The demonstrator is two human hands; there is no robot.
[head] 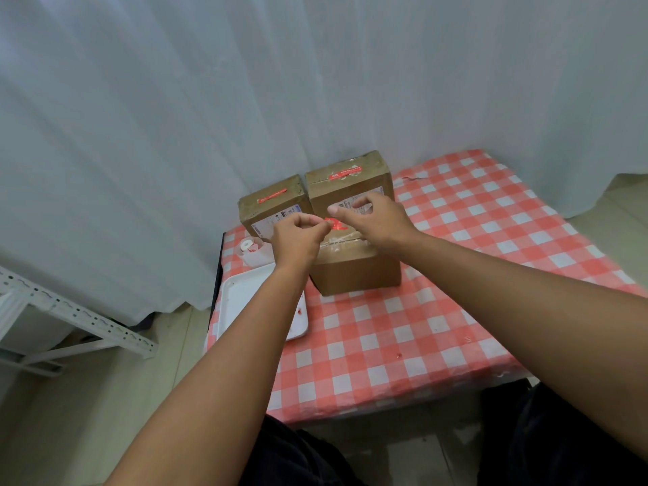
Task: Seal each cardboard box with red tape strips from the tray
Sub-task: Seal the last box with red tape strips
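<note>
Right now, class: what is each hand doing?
Left hand: fingers pinch a red tape strip.
Right hand: fingers loosely curled above the front box; no grip visible.

Single head-worn view: wide-angle, looking forward and down over both forearms onto the checkered surface. Close range, at arm's reach. Curtain rises behind the surface; floor shows left of it.

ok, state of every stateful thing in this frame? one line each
Left hand: pinching a red tape strip.
Right hand: fingers curled over the near box; grip unclear.
Near box: unsealed by red tape.
Back left box: red strip on top.
Back right box: red strip on top.
Tray: no strips visible.
</note>
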